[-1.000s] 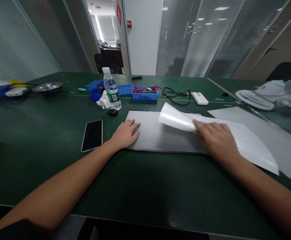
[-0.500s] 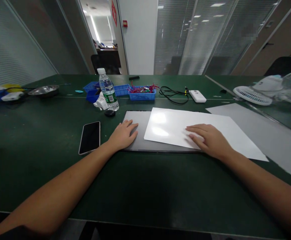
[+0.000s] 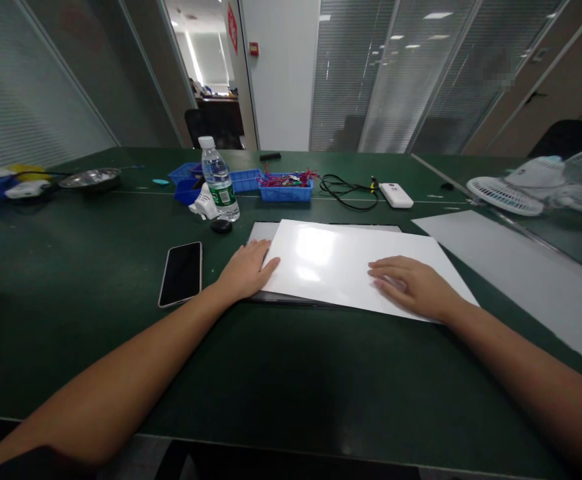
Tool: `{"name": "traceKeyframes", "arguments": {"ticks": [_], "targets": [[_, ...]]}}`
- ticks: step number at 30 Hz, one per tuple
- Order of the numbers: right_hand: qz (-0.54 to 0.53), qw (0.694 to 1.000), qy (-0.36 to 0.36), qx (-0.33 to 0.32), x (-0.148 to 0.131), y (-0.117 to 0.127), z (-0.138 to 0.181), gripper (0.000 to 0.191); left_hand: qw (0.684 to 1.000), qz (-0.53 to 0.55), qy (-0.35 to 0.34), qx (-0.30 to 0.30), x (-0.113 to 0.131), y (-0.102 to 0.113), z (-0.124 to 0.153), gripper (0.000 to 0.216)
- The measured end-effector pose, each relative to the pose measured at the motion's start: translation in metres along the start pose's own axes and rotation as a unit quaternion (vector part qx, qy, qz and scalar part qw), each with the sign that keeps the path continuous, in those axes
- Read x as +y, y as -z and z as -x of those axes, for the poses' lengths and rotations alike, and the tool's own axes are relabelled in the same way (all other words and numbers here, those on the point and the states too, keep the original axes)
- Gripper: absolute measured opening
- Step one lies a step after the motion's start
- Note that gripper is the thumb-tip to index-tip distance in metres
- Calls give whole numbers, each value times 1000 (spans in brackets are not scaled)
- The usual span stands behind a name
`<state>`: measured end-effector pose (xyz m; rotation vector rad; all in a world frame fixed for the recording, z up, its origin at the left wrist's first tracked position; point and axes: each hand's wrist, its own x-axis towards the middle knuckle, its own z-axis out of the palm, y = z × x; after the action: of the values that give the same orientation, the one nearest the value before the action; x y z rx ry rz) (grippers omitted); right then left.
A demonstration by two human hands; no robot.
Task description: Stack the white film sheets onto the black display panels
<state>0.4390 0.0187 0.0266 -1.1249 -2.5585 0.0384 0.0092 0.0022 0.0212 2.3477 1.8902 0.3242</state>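
A glossy white sheet [image 3: 341, 260] lies flat over a thin grey panel [image 3: 261, 232] on the green table [image 3: 291, 373]. My right hand [image 3: 411, 285] rests palm down on the sheet's near right part, fingers stretched out. My left hand [image 3: 247, 270] lies flat on the panel's near left corner, its fingertips touching the sheet's left edge. Only a strip of the panel shows at the left and along the near edge.
A black phone [image 3: 181, 273] lies left of my left hand. Behind it stand a water bottle [image 3: 219, 180], a dark cap [image 3: 221, 226] and blue trays [image 3: 287, 190]. A black cable [image 3: 345, 190], a white box [image 3: 395, 195], another grey sheet [image 3: 515, 273] and fan parts [image 3: 505, 196] lie to the right.
The white sheet, curled up a second ago, was laid flat and slid left under my right hand until it covers most of the panel. My left hand stayed in place.
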Motion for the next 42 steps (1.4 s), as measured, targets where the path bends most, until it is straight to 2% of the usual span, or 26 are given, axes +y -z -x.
{"name": "traceKeyframes", "arguments": {"ticks": [4, 7, 11, 14, 16, 19, 26, 33, 38, 42], "targets": [[-44, 997, 57, -23, -9, -3, -1, 44, 1000, -10, 6, -9, 2, 2, 0, 75], [-50, 998, 42, -25, -2, -1, 1, 47, 1000, -22, 8, -20, 0, 1, 0, 76], [23, 996, -82, 5, 16, 7, 5, 47, 1000, -23, 3, -20, -4, 0, 0, 70], [104, 973, -205, 25, 26, 13, 7, 54, 999, -22, -3, -25, -4, 0, -1, 68], [128, 961, -245, 22, 29, 15, 7, 59, 999, -21, -3, -27, -3, 0, -1, 66], [111, 967, -228, 6, 26, 15, 6, 62, 1000, -12, 11, -14, -1, 1, 0, 64], [28, 991, -129, 3, 30, 6, 4, 53, 998, 2, 47, 32, -2, -1, -2, 58], [-15, 993, -114, 15, 44, 0, 7, 46, 999, -5, 31, 15, -6, -6, -2, 62], [-13, 994, -113, 6, 43, 1, 7, 50, 999, -23, 24, -3, -7, -6, -1, 63], [-3, 993, -112, 23, 45, -1, 7, 49, 1000, -22, 18, -6, -8, -5, -1, 63]]}}
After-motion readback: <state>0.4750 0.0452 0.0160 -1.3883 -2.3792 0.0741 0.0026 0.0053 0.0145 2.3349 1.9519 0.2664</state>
